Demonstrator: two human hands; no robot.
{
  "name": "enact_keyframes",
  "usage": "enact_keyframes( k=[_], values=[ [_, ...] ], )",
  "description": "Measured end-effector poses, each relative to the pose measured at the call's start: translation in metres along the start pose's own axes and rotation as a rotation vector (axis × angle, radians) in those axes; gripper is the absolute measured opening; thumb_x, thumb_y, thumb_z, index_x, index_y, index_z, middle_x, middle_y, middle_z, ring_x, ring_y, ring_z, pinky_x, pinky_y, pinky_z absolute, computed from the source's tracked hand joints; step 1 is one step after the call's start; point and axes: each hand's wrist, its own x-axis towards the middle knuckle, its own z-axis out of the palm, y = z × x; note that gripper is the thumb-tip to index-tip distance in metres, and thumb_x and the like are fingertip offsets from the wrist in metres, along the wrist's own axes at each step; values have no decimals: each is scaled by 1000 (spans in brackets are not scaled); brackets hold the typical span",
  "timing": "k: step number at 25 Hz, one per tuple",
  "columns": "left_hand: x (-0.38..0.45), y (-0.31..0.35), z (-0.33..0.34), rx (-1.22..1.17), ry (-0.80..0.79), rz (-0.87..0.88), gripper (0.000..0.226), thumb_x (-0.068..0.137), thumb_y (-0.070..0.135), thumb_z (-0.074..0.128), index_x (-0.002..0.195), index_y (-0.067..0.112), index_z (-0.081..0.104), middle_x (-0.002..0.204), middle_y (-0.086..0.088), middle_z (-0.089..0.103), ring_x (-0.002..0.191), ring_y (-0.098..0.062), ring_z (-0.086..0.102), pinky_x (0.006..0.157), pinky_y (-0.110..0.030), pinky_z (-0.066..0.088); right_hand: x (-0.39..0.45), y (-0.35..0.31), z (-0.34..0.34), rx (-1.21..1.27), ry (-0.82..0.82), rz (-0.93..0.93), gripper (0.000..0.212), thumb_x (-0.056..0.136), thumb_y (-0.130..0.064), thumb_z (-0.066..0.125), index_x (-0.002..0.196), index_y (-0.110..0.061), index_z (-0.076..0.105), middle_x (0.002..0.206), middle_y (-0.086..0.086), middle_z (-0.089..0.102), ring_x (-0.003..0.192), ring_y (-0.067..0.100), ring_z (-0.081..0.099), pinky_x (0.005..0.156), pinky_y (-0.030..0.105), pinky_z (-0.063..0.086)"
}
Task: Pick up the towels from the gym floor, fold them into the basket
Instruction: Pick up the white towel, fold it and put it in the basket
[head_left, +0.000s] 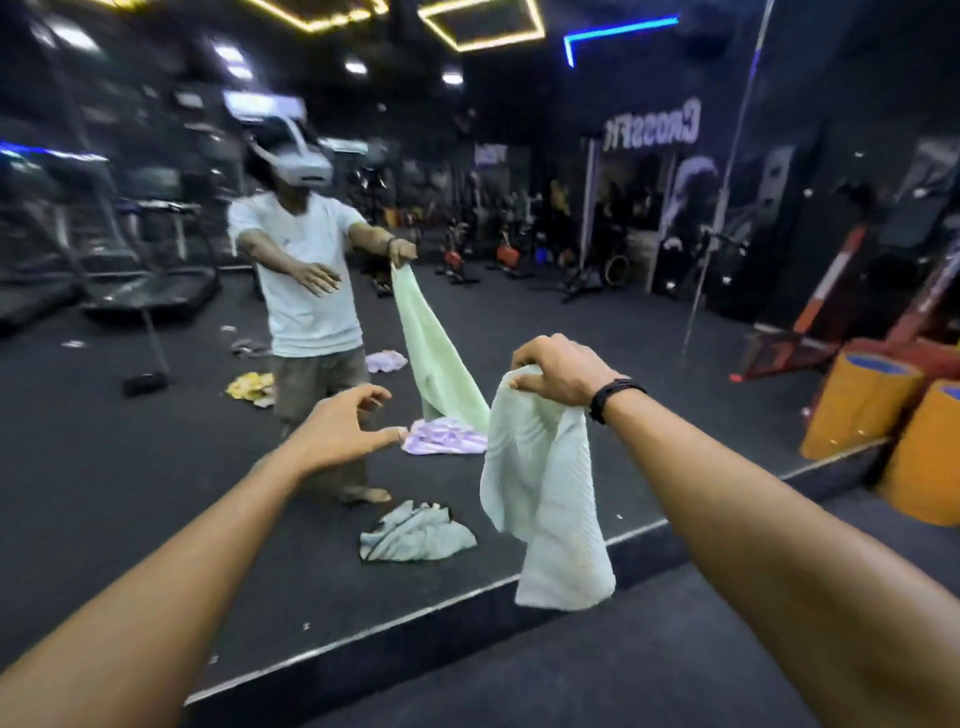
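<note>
The right hand (558, 371) is pinching a pale green towel (545, 488) by its top edge; the left hand (340, 431) is reaching out, fingers spread, holding nothing. Mirrored wall lettering (652, 132) is reading "CROSSFIT".

You have one pale green towel (540, 483) in hand; the mirror (571, 322) shows four more on the floor (130, 441): one crumpled green towel (415, 538), two lilac towels (444, 437) (387, 360), one yellow towel (252, 387).

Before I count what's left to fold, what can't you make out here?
- Basket: in no part of the head view.
- Pale green towel: its top corner is hidden inside the right hand.
- Yellow towel: seen only in the mirror, partly behind the reflected legs.
- Far equipment: blurred, dark.
</note>
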Motion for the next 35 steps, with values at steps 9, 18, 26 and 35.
enact_keyframes(
  k=[9,18,26,35],
  values=[
    [-274,-61,-203,186,283,-252,55,77,42,75,124,21,56,116,5,59,105,-7,52,98,-24,40,-23,-302,-34,81,26,-477,24,89,-34,63,108,-21,70,114,1,68,109,23,59,78,28,41],
    [-592,-96,-366,355,537,-696,63,66,48,79,117,16,60,104,0,61,96,-16,59,88,-23,44,-116,-617,15,230,-145,-914,10,84,-34,64,88,-28,71,99,-1,71,97,23,64,86,42,52],
    [-806,-115,-434,413,760,-1038,61,68,44,80,119,17,60,106,0,61,96,-14,57,93,-26,45,-192,-858,51,396,-297,-1250,8,86,-29,66,79,-28,68,89,-4,69,91,17,61,81,33,47],
    [-962,-149,-541,465,838,-1382,53,77,43,75,122,21,58,112,1,59,99,-15,59,89,-26,46,-254,-1118,66,622,-431,-1613,12,84,-27,67,77,-19,73,80,-3,73,79,9,66,71,21,50]
  ],
)
